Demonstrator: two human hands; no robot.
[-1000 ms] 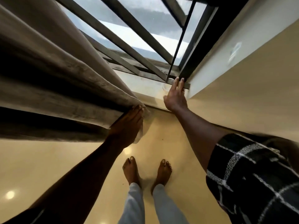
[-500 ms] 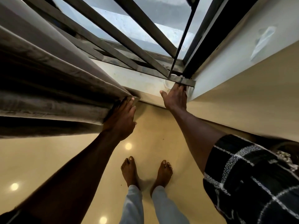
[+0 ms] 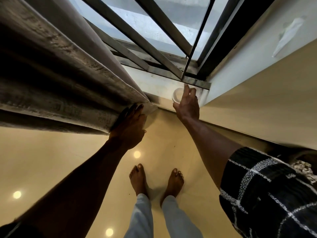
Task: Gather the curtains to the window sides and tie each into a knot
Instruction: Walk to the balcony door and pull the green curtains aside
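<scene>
A grey-brown curtain (image 3: pixel 56 79) hangs in thick folds over the left side of the barred window (image 3: pixel 154 31). My left hand (image 3: pixel 128 127) presses with straight fingers against the curtain's lower hem. The right side of the window is uncovered. My right hand (image 3: pixel 187 105) reaches to the window sill (image 3: pixel 154 85) and holds a small white cup (image 3: pixel 177 95) between thumb and fingers, in the sill's right corner. No second curtain is in view.
A cream wall (image 3: pixel 257 100) runs along the right, close to my right arm. Below me lie the glossy beige floor (image 3: pixel 42 160) and my bare feet (image 3: pixel 154 181). Metal bars cross the window glass.
My left hand has pushed the curtain hem further left. My right hand, which lay flat on the sill corner, now grips the white cup. The camera has tilted slightly.
</scene>
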